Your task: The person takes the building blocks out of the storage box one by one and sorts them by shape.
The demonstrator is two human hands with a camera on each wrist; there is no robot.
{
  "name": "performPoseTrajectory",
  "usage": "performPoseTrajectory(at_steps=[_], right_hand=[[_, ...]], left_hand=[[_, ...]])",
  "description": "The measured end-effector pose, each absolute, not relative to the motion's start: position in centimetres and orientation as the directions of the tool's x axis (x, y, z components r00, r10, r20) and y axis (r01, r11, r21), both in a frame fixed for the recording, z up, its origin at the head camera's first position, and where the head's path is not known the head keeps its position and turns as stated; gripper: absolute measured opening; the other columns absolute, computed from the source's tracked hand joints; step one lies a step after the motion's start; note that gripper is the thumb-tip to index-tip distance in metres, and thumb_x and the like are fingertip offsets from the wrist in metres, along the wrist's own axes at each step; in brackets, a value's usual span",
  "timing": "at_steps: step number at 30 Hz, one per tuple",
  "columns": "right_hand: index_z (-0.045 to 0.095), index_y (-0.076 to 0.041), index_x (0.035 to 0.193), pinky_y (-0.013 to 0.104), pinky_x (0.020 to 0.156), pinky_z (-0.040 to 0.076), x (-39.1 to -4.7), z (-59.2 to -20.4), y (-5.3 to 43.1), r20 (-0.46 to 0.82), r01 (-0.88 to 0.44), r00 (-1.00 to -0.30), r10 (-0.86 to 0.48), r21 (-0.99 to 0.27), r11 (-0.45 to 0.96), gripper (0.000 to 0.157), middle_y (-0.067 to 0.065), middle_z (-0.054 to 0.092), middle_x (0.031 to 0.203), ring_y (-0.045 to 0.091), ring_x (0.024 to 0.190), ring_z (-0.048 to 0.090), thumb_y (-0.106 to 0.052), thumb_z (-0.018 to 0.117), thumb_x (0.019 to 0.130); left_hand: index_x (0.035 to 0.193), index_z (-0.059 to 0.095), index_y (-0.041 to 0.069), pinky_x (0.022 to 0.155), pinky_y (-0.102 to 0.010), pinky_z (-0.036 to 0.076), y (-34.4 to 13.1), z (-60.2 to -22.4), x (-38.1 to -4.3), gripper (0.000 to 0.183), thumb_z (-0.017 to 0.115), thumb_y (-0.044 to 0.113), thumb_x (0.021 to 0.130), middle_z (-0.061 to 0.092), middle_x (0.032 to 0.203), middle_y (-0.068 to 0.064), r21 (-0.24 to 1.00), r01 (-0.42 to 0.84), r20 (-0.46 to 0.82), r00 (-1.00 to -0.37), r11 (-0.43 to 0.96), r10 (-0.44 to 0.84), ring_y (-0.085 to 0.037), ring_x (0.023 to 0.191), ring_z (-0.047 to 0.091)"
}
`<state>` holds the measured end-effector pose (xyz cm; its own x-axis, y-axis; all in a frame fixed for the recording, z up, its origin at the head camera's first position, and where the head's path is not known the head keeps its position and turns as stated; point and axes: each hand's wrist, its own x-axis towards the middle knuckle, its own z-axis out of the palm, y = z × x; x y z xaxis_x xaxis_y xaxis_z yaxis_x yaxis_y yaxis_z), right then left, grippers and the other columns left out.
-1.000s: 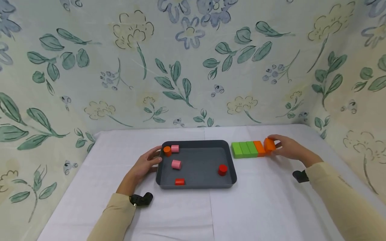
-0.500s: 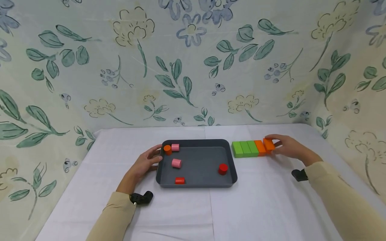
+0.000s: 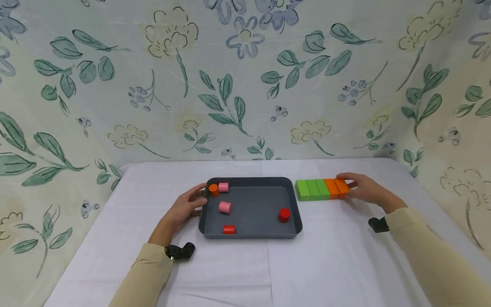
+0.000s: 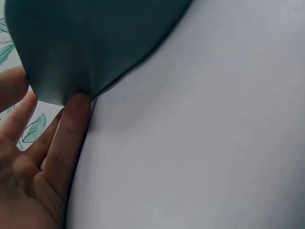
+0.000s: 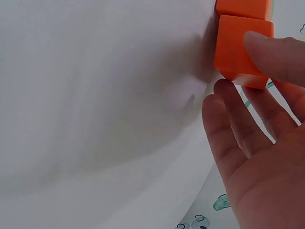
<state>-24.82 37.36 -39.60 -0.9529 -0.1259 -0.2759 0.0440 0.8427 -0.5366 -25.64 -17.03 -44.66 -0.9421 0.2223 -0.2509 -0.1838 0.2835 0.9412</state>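
My right hand [image 3: 364, 187] is at the right end of a row of blocks. Its thumb and fingertips pinch the end orange block [image 5: 243, 47], which lines up beside a second orange block [image 3: 331, 188]. Three green blocks [image 3: 312, 190] continue the row leftward, up to the dark grey tray [image 3: 249, 234]. With its fingers fairly straight, my left hand [image 3: 184, 209] rests against the tray's left side; the left wrist view shows fingertips touching the tray wall [image 4: 86, 43].
Inside the tray lie an orange cylinder [image 3: 213, 190], two pink cylinders [image 3: 224, 207], a red cylinder [image 3: 229, 229] on its side and another red cylinder [image 3: 284, 215] standing at the right. White cloth [image 3: 245, 273] covers the table; a floral curtain [image 3: 245, 85] hangs behind.
The end orange block, tilted and slightly raised earlier, has come down and left against the other orange block with my right hand. My left hand stays at the tray.
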Motion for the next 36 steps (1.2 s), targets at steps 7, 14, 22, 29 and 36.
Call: performPoseTrajectory(at_steps=[7, 14, 22, 29, 36], right_hand=[[0.036, -0.004, 0.151, 0.067, 0.104, 0.041, -25.1, -40.2, 37.3, -0.276, 0.051, -0.954, -0.115, -0.531, 0.846, 0.067, 0.028, 0.030, 0.156, 0.052, 0.131, 0.040, -0.007, 0.059, 0.088], [0.033, -0.004, 0.152, 0.069, 0.108, 0.037, -25.0, -40.5, 37.0, -0.281, 0.068, -0.954, -0.104, -0.540, 0.839, 0.071, 0.028, 0.028, 0.157, 0.051, 0.133, 0.037, -0.005, 0.059, 0.087], [0.032, -0.005, 0.153, 0.068, 0.105, 0.040, -24.9, -40.0, 37.1, -0.297, 0.064, -0.948, -0.111, -0.524, 0.849, 0.073, 0.030, 0.025, 0.157, 0.053, 0.132, 0.037, -0.008, 0.062, 0.087], [0.043, -0.008, 0.147, 0.073, 0.101, 0.039, -24.2, -36.1, 35.8, -0.147, -0.100, -0.974, -0.172, -0.401, 0.910, 0.061, 0.030, 0.032, 0.154, 0.054, 0.131, 0.035, -0.017, 0.063, 0.090], [0.066, -0.013, 0.125, 0.062, 0.107, 0.041, -22.0, -32.6, 27.8, 0.019, -0.372, -0.924, -0.383, -0.285, 0.883, 0.037, 0.013, 0.062, 0.134, 0.038, 0.129, 0.047, -0.006, 0.065, 0.090]], left_hand=[[0.154, 0.035, 0.027, 0.110, -0.053, 0.045, -17.0, -44.6, -25.5, 0.062, 0.060, 0.024, 0.098, 0.029, 0.163, -0.016, 0.939, -0.204, -0.266, -0.942, 0.279, 0.206, -0.039, 0.142, 0.041], [0.154, 0.035, 0.029, 0.110, -0.053, 0.045, -17.1, -44.6, -25.4, 0.062, 0.061, 0.024, 0.098, 0.030, 0.163, -0.015, 0.935, -0.206, -0.270, -0.942, 0.289, 0.201, -0.038, 0.143, 0.041], [0.154, 0.035, 0.030, 0.111, -0.053, 0.045, -17.0, -44.9, -25.7, 0.062, 0.061, 0.025, 0.098, 0.030, 0.163, -0.013, 0.934, -0.213, -0.276, -0.940, 0.287, 0.200, -0.038, 0.142, 0.042], [0.154, 0.035, 0.031, 0.111, -0.054, 0.044, -17.0, -45.0, -25.6, 0.062, 0.061, 0.025, 0.098, 0.028, 0.164, -0.012, 0.937, -0.194, -0.267, -0.934, 0.291, 0.237, -0.038, 0.144, 0.040], [0.154, 0.035, 0.030, 0.110, -0.052, 0.045, -17.2, -44.9, -25.8, 0.063, 0.062, 0.025, 0.097, 0.030, 0.163, -0.013, 0.940, -0.202, -0.264, -0.940, 0.274, 0.215, -0.037, 0.143, 0.041]])
